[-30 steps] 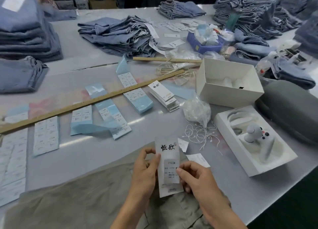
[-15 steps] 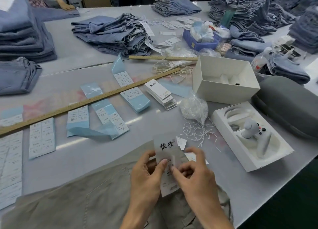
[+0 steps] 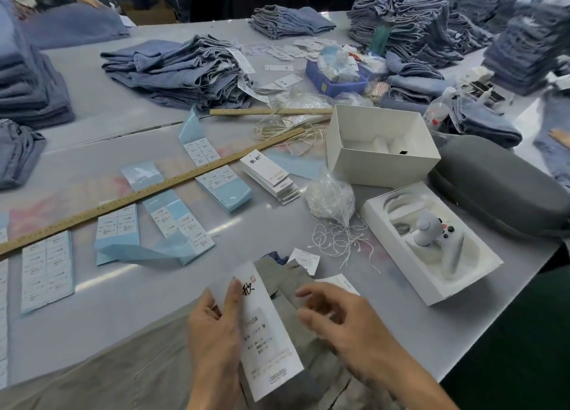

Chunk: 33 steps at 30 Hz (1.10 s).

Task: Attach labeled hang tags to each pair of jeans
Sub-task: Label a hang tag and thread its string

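My left hand (image 3: 212, 332) is pinching the tag (image 3: 267, 332) over the grey jeans (image 3: 123, 375) at the near edge. My right hand (image 3: 342, 323) is hovering beside it, fingers loosely spread, holding nothing. Strings (image 3: 339, 240), a tag stack (image 3: 271, 175), sticker sheets (image 3: 46, 268), a ruler (image 3: 148, 194) and boxes (image 3: 382, 150) are lying beyond.

Hang tag (image 3: 267, 332) over jeans (image 3: 129, 366) at front, ruler (image 3: 148, 194) behind, open box (image 3: 381, 146) at right

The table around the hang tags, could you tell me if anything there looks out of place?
Yes: a white game controller sits in an open moulded box right of the loose strings, unrelated to tagging. One blue label sheet has its backing peeled and curled over.
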Each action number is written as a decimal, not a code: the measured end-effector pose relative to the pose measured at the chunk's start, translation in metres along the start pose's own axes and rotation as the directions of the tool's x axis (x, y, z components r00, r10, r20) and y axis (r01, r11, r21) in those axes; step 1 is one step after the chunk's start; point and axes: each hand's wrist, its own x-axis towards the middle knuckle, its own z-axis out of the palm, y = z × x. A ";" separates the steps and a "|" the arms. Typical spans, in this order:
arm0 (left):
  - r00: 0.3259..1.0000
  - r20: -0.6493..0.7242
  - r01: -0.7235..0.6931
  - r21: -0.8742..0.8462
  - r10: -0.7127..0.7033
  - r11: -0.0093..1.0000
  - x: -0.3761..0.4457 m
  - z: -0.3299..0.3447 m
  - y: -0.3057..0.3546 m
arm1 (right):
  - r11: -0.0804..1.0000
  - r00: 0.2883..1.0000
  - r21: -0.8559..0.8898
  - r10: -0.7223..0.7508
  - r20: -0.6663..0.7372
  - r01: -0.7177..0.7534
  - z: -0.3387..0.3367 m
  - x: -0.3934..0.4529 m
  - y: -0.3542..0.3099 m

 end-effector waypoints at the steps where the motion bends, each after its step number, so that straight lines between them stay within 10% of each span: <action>1: 1.000 -0.003 0.014 0.013 -0.014 1.000 0.005 -0.003 -0.002 | 1.000 0.984 0.029 -0.006 -0.180 0.012 -0.013 0.010 0.008; 4: 0.999 0.040 0.029 0.048 -0.031 0.998 0.012 -0.005 -0.008 | 0.993 0.863 -0.117 -0.029 -0.504 -0.035 -0.048 0.057 0.047; 12: 0.942 0.097 -0.336 0.314 0.322 0.888 0.016 -0.015 -0.044 | 0.792 0.941 -0.528 0.166 -0.295 -0.306 -0.048 0.156 0.141; 33: 0.890 0.139 -0.456 0.299 0.435 0.838 0.019 -0.015 -0.052 | 0.946 0.828 -0.095 0.221 -0.515 -0.311 -0.048 0.166 0.129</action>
